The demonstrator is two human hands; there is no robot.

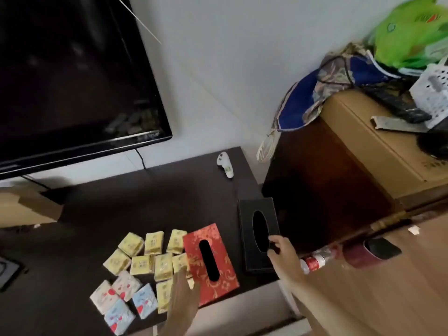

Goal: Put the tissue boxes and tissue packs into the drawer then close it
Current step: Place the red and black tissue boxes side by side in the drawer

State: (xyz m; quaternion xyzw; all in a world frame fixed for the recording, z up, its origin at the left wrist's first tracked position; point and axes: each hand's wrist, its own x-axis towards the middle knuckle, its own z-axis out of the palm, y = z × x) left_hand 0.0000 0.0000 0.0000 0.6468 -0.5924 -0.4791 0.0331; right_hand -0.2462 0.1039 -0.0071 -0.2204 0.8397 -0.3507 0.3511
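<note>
Dark bench below a black TV; white wall behind.

Red box, gold floral print, lies flat near the bench's front edge, oval slot up. Black box lies just to its right, slot up, close to the bench's right end; a narrow strip of bench shows between the two.

Packs: a cluster of yellow packs lies left of the red box, the nearest ones touching or nearly touching its left edge. Nearer the front edge, four white and pale-blue packs with red marks, packed close together.

Left hand: fingers together and extended, flat over the yellow packs at the red box's lower left corner. Cannot tell whether it touches either.

Right hand: at the black box's right side near the slot, thumb and fingers curled at the edge. Cannot tell whether the grip is closed on the box.

Other: small white object at the bench's back right. To the right, a cardboard box carrying cloth, a green bag and a white basket. A plastic bottle lies on the floor by the right forearm.
</note>
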